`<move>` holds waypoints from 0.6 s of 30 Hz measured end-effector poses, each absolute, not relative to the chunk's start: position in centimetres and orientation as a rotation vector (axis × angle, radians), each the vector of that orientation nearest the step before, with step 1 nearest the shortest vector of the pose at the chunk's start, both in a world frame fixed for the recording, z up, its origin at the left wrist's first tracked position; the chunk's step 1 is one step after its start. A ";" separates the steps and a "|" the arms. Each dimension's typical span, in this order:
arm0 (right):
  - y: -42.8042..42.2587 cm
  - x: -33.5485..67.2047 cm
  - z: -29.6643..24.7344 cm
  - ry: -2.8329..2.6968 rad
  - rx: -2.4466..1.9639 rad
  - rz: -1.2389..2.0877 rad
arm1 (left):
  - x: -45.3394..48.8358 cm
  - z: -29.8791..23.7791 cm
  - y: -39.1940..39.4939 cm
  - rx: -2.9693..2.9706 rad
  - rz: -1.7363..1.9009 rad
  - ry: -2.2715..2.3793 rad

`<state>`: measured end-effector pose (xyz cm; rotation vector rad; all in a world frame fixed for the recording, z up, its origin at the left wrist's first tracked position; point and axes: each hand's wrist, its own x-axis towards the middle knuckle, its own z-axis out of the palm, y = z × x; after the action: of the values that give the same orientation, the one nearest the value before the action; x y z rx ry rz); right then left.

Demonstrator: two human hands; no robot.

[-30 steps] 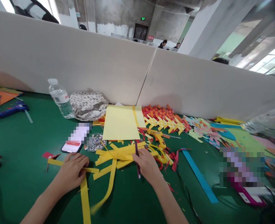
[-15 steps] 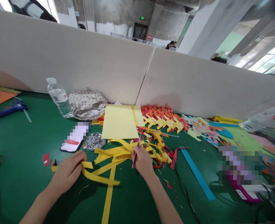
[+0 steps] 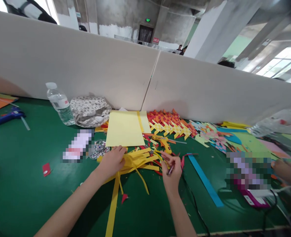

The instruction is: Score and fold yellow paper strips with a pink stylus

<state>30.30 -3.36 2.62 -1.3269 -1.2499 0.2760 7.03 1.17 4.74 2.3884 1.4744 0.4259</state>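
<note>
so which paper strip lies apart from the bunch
The blue strip, alone on the green table right of the right hand holding the pen; the yellow strips are bunched in the left hand.

A green table (image 3: 24,184) meets white partition boards (image 3: 86,65); concrete walls (image 3: 118,13), bright windows (image 3: 281,62) beyond.

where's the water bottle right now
In the head view the water bottle stands at the back left of the green table, close to the white partition and just left of the patterned cloth.
</note>
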 end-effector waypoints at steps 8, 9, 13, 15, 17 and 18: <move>-9.7 22.9 3.1 -1.891 -1.329 0.111 | 7.9 3.9 1.7 2.488 0.267 1.318; -10.3 21.7 2.7 -2.037 -1.367 0.111 | 8.1 4.1 1.8 2.479 0.208 1.313; -11.5 18.7 1.1 -2.305 -1.525 0.095 | 8.8 4.7 2.2 2.408 0.098 1.334; -11.3 18.5 0.5 -2.304 -1.610 0.110 | 9.0 4.6 2.5 2.377 0.093 1.336; -10.8 19.1 0.2 -2.274 -1.679 0.091 | 8.9 4.3 2.9 2.351 0.109 1.335; -10.4 19.6 0.1 -2.256 -1.709 0.070 | 8.9 4.2 3.1 2.340 0.131 1.330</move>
<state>19.58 -10.38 0.11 -1.7086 -2.2561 0.0704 8.87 3.09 4.23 2.3398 1.3301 0.1312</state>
